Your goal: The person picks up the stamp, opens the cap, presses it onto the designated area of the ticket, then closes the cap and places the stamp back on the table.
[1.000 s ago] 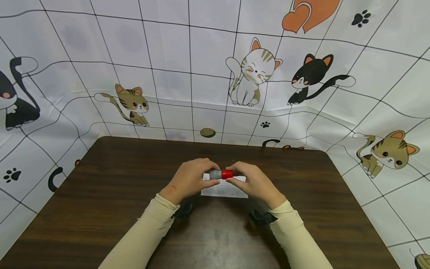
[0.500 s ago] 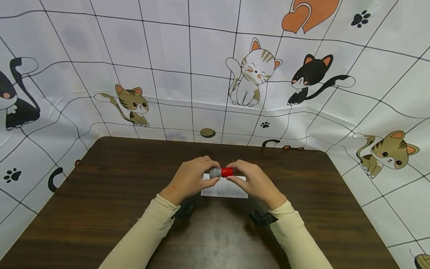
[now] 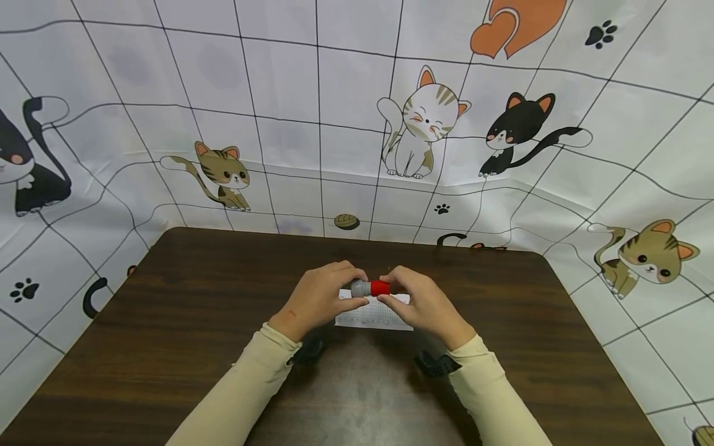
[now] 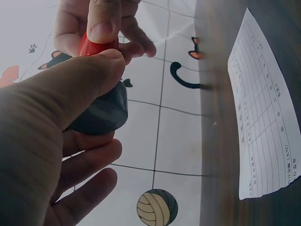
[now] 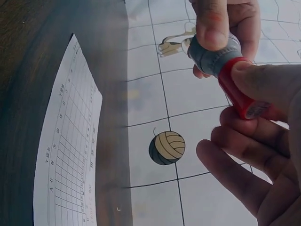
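Note:
Both hands hold one small grey-and-red cylinder [image 3: 361, 288] above the table, lying roughly level in the head view. My left hand [image 3: 320, 294] pinches its rounded grey end between thumb and fingers. On the red end [image 3: 380, 288], my right hand [image 3: 426, 303] has its thumb and fingertips. In the right wrist view the grey part [image 5: 214, 54] has ridges near the joint, and the red part [image 5: 237, 87] ends in a pale, textured face. Seen from the left wrist, the grey end [image 4: 104, 113] is broad and smooth. The exact kind of object is unclear.
A white paper sheet [image 3: 374, 316] printed with a grid and small text lies on the dark wooden table [image 3: 223, 322], just under the hands. Behind the table hangs a white backdrop [image 3: 284, 142] with cat drawings. Dark bands [image 3: 437, 364] circle both wrists.
Both hands keep their hold on the cylinder, which rose slightly and then came down a little. The head view has shifted slightly. The paper has stayed in place.

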